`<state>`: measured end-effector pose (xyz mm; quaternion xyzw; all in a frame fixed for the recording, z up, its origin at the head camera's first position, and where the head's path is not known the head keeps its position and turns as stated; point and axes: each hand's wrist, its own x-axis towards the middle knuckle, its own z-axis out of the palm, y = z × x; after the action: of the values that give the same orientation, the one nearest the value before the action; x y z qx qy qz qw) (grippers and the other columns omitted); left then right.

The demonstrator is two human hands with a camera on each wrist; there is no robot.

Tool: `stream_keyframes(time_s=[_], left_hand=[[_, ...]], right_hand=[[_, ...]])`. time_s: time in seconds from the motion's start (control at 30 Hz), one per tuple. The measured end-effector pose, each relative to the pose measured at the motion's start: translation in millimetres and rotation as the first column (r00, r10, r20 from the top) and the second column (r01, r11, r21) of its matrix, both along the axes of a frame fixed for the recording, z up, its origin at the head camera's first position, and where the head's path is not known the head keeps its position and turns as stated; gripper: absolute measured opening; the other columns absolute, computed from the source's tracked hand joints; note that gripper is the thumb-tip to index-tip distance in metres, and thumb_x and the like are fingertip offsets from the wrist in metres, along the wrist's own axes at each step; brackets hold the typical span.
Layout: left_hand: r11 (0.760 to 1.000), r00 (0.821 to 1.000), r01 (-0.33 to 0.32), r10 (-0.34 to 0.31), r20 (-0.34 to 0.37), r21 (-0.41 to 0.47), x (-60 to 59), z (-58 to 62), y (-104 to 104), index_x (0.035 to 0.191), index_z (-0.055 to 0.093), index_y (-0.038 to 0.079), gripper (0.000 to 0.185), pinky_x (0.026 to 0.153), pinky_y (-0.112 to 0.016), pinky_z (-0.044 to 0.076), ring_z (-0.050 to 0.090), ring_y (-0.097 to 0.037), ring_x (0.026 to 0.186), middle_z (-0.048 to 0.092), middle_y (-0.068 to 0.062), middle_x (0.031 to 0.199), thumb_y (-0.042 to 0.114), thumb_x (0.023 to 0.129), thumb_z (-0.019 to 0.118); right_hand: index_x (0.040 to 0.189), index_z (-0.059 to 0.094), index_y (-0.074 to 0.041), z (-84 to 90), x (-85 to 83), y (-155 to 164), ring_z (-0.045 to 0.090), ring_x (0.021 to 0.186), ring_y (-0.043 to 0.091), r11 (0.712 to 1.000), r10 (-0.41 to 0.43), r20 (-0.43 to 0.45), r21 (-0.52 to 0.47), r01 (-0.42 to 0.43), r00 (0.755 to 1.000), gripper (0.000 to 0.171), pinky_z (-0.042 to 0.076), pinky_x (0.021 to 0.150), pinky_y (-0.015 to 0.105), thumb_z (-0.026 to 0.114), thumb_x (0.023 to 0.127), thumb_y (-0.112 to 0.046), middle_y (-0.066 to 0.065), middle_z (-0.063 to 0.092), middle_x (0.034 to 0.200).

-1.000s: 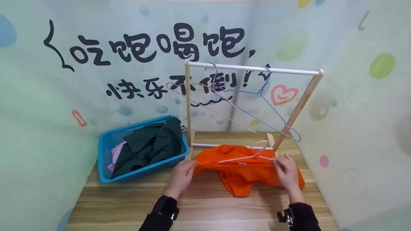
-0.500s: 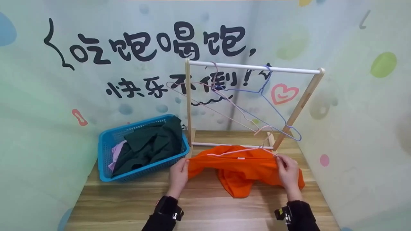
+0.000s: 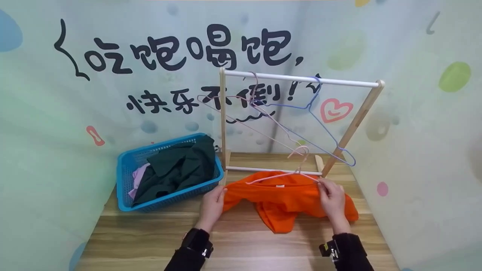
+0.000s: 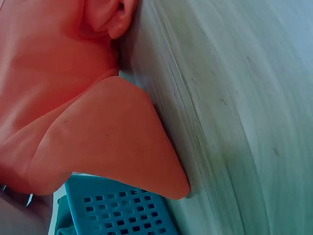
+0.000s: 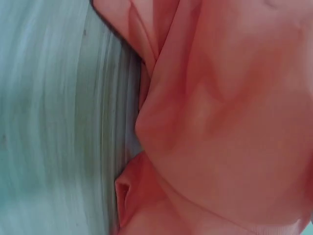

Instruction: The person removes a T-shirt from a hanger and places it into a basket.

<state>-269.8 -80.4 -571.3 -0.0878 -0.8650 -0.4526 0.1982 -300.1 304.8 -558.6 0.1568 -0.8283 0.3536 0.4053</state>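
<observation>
Both hands pinch the orange shirt (image 3: 280, 197): left hand (image 3: 212, 205) on one end, right hand (image 3: 331, 199) on the other. It lies crosswise on the wooden table (image 3: 241, 241), pink hanger (image 3: 286, 175) at its collar, hook toward the painted wall (image 3: 113, 94).

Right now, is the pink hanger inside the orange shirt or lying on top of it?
Partly in. The hanger has its right end under the shirt by the right hand; its hook and left arm show above the cloth.

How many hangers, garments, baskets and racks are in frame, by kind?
Hangers: 3: pink and blue on the rack, pink hanger in the orange shirt
Garments: 3: orange shirt, dark green, pinkish
Baskets: 1
Racks: 1
Total: 8
</observation>
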Motion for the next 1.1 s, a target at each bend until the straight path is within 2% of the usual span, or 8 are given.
stream_keyframes(time_s=[0.17,0.3,0.43,0.53,0.6,0.8,0.97,1.1], left_hand=[[0.998,0.996,0.047,-0.050,0.078,0.034,0.5,2.5,0.8,0.108,0.069,0.006,0.019,0.084,-0.040,0.053,0.059,-0.019,0.083,0.069,-0.003,0.098,0.017,0.102,0.056],[0.992,0.999,0.037,-0.039,0.012,0.117,1.6,0.9,4.3,0.102,0.070,0.004,0.014,0.081,-0.040,0.053,0.060,-0.020,0.082,0.070,-0.005,0.095,0.009,0.100,0.058],[0.986,0.999,-0.006,0.013,-0.038,0.167,2.0,-2.8,7.2,0.097,0.071,0.002,0.011,0.080,-0.040,0.053,0.061,-0.022,0.082,0.070,-0.007,0.092,0.003,0.098,0.059],[0.981,1.000,-0.025,0.025,0.000,0.193,3.3,-4.8,7.6,0.099,0.071,0.003,0.012,0.082,-0.041,0.053,0.061,-0.021,0.083,0.070,-0.006,0.094,0.003,0.098,0.059],[0.980,0.999,-0.021,0.015,0.033,0.200,4.1,-6.1,7.1,0.101,0.071,0.004,0.013,0.083,-0.040,0.053,0.060,-0.020,0.083,0.070,-0.004,0.095,0.005,0.099,0.058],[0.975,1.000,0.016,-0.021,0.021,0.220,5.2,-10.0,-0.2,0.102,0.071,0.004,0.015,0.084,-0.041,0.053,0.061,-0.021,0.084,0.070,-0.005,0.096,0.009,0.101,0.057],[0.975,0.998,-0.063,0.056,0.039,0.215,5.2,-14.3,-11.7,0.102,0.069,0.004,0.015,0.086,-0.044,0.051,0.062,-0.023,0.086,0.070,-0.007,0.098,0.008,0.101,0.056],[0.990,0.994,-0.076,0.067,0.083,0.119,6.4,-20.2,-15.6,0.100,0.069,0.005,0.014,0.086,-0.044,0.051,0.062,-0.024,0.086,0.070,-0.007,0.097,0.009,0.100,0.057]], right_hand=[[0.095,0.070,0.000,2.9,0.2,-3.9,0.065,0.082,0.034,0.998,0.043,0.041,0.052,-0.045,0.998,0.013,0.036,0.074,0.039,0.070,0.084,0.007,0.015,0.071,0.091],[0.101,0.069,-0.002,11.7,-2.2,-13.1,0.064,0.083,0.028,0.977,0.170,0.091,0.112,-0.179,0.981,0.019,0.041,0.081,0.038,0.074,0.083,0.002,0.008,0.070,0.092],[0.115,0.065,0.002,21.8,-5.8,-31.2,0.067,0.092,0.025,0.941,0.323,0.243,0.017,-0.337,0.915,0.028,0.045,0.091,0.024,0.072,0.088,-0.001,0.006,0.071,0.100],[0.118,0.059,0.008,24.6,-7.5,-43.8,0.068,0.092,0.028,0.915,0.403,0.317,-0.135,-0.380,0.859,0.028,0.048,0.088,0.020,0.066,0.092,0.002,0.015,0.071,0.104],[0.114,0.057,0.010,24.8,-8.1,-49.4,0.067,0.087,0.032,0.897,0.436,0.324,-0.228,-0.378,0.840,0.021,0.053,0.081,0.023,0.062,0.093,0.008,0.022,0.069,0.102],[0.099,0.053,0.018,36.0,-2.7,-53.0,0.065,0.073,0.036,0.856,0.485,0.240,-0.329,-0.399,0.841,0.010,0.056,0.068,0.028,0.053,0.090,0.021,0.030,0.064,0.085],[0.094,0.049,0.021,53.2,2.8,-46.9,0.063,0.073,0.026,0.820,0.502,0.116,-0.380,-0.428,0.857,0.009,0.053,0.068,0.025,0.046,0.088,0.028,0.036,0.056,0.081],[0.093,0.047,0.021,57.0,2.4,-42.9,0.063,0.072,0.022,0.798,0.495,0.060,-0.427,-0.426,0.867,0.009,0.052,0.067,0.023,0.044,0.089,0.028,0.038,0.053,0.082]])
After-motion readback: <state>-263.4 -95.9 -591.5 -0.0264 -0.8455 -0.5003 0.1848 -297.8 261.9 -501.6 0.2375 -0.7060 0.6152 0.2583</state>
